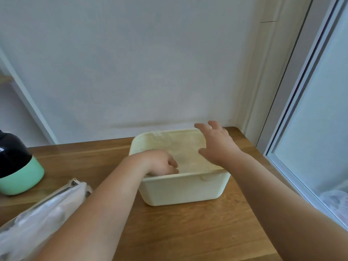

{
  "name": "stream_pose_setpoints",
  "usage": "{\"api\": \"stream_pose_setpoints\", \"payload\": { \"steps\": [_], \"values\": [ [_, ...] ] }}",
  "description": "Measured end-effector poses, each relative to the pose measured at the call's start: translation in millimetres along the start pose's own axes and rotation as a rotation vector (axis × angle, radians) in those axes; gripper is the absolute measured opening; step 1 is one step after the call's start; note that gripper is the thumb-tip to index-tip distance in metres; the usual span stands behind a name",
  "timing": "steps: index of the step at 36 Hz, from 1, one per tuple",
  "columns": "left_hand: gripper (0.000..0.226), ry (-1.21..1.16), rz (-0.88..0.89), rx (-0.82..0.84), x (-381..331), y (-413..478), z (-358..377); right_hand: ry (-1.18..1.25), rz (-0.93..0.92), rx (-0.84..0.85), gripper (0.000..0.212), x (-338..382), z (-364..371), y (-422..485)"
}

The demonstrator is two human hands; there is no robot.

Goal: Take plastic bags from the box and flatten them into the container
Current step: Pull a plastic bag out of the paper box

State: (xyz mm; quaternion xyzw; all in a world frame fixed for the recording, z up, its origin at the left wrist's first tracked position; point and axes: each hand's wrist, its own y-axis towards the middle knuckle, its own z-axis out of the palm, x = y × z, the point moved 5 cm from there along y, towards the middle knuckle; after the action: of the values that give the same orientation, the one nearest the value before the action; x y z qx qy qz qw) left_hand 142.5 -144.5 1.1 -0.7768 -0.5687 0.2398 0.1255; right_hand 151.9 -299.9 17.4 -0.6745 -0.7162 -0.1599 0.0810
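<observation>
Flattening step, lower centre: left hand (160, 163), fingers curled, grip unclear, is working inside container (185, 191); right hand (216, 146), fingers spread, is hovering, probably pressing down next.

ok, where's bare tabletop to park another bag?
Bare tabletop in front of the cream container, between the two forearms, and left of it toward the green-based black object. Crowded: the near-left corner under the plastic bags, and the container itself, left hand inside, right hand over it.

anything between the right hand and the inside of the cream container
Nothing visible. The container has no lid on, and the right hand hovers open above its right side; only the left hand is inside, at the left.
</observation>
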Motion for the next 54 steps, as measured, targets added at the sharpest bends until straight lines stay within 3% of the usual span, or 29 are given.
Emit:
{"api": "stream_pose_setpoints", "payload": {
  "steps": [2,4,8,10,12,15,20,23,27,35,39,46,54],
  "values": [
    [0.048,0.018,-0.001,0.017,-0.1,5.6,1.6,-0.145,-0.102,-0.041,0.058,9.6,-3.4,0.9],
    [0.054,0.033,-0.002,0.030,1.8,13.1,4.2,-0.217,-0.171,0.033,0.050,16.3,-0.2,4.9],
    [0.067,0.057,-0.027,0.036,5.9,22.4,10.3,-0.225,-0.023,0.465,0.052,5.4,29.4,6.6],
    [0.068,0.061,-0.048,0.057,5.8,24.2,12.3,-0.264,0.012,0.555,0.048,-1.8,41.1,5.9],
    [0.070,0.046,-0.059,0.056,6.0,25.1,12.2,-0.254,0.014,0.503,0.041,-4.7,42.3,8.5],
    [0.072,-0.042,-0.056,-0.025,9.0,23.4,7.4,-0.194,-0.019,0.288,0.038,-0.4,24.6,12.5],
    [0.044,-0.273,-0.005,-0.373,14.7,4.3,-15.5,0.006,-0.016,-0.035,0.041,6.2,-15.3,2.6],
    [0.031,-0.344,0.045,-0.579,18.2,-16.3,-28.6,0.104,-0.057,-0.146,0.038,15.5,-30.8,-10.8],
    [0.026,-0.436,0.062,-0.735,31.5,-53.9,-35.3,0.270,-0.135,-0.222,0.031,44.5,-39.2,-33.8],
    [0.022,-0.476,-0.066,-0.895,98.6,-140.3,-10.5,0.615,-0.248,-0.103,0.017,123.7,4.6,-65.4],
    [0.028,-0.345,-0.224,-0.911,126.1,-171.9,5.2,0.662,-0.294,0.006,0.021,161.8,37.1,-73.1],
    [0.029,-0.136,-0.414,-0.616,153.0,-175.9,35.4,0.721,-0.306,0.170,0.040,199.3,77.8,-74.0],
    [0.025,-0.195,-0.410,-0.648,163.8,-170.3,33.7,0.663,-0.309,0.248,0.041,207.8,98.2,-72.3]
  ]
}}
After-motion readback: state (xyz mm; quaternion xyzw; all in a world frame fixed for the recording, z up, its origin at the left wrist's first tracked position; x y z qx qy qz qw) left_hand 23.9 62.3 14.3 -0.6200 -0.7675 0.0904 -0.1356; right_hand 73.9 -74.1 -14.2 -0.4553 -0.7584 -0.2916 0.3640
